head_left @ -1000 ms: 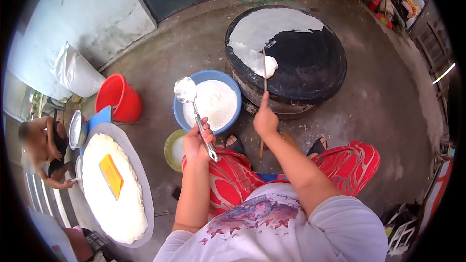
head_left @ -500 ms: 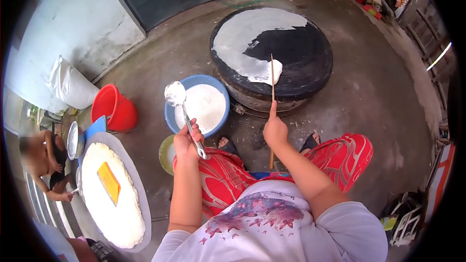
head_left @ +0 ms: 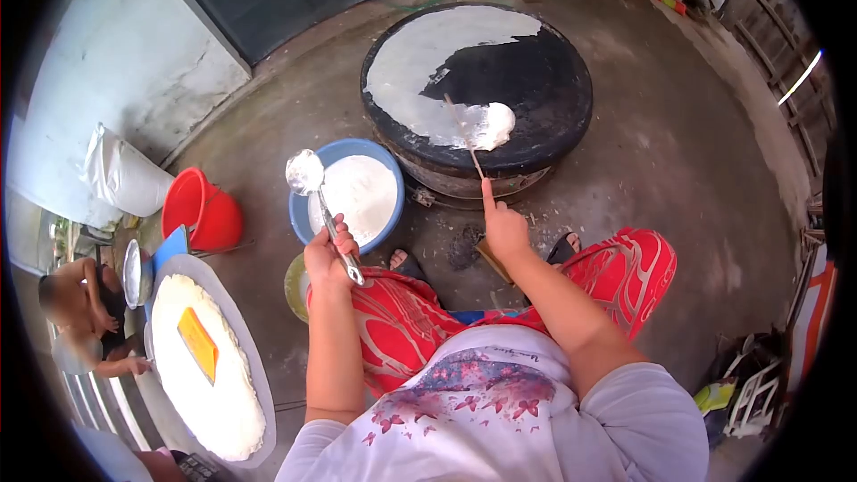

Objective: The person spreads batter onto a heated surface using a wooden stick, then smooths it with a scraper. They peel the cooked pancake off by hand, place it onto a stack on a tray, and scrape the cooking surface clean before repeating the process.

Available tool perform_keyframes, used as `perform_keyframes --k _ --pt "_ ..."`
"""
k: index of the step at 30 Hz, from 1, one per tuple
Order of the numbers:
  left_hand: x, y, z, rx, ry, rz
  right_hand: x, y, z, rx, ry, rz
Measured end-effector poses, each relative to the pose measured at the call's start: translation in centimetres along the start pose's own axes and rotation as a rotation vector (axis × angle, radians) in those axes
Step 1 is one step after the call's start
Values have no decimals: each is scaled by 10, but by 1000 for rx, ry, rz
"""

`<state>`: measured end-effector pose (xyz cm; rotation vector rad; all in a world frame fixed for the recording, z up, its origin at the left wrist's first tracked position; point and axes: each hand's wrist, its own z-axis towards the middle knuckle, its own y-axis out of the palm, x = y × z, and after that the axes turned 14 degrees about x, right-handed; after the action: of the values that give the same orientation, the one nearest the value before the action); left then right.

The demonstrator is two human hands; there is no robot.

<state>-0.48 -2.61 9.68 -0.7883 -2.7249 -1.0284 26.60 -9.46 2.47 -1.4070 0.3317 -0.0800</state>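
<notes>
My left hand [head_left: 330, 254] is closed round the handle of a metal ladle [head_left: 305, 172], its bowl coated white. Below the ladle stands a blue basin [head_left: 295, 205] of white batter [head_left: 359, 201]. With the index finger stretched along it, my right hand [head_left: 506, 230] grips a thin wooden stick [head_left: 462, 132]. The stick's far part lies over a round black griddle [head_left: 536, 80]. A thin white layer [head_left: 402, 58] covers the griddle's left and far parts. Just right of the stick sits a thicker blob of batter [head_left: 496, 125].
A red bucket [head_left: 217, 214] and a white sack [head_left: 127, 171] stand left. Nearer is an oval tray [head_left: 262, 366] with a white heap and a yellow scraper [head_left: 198, 344]. Another person [head_left: 98, 312] crouches beyond it. A green bowl [head_left: 295, 287] touches my left side.
The stick's tip has swung left, and the batter blob now shows to its right instead of under it. The ladle stays raised in my left hand. The whole view has shifted slightly.
</notes>
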Motion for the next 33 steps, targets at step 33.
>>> perform_keyframes --k 33 --pt "-26 28 15 66 -14 -19 196 -30 64 476 352 241"
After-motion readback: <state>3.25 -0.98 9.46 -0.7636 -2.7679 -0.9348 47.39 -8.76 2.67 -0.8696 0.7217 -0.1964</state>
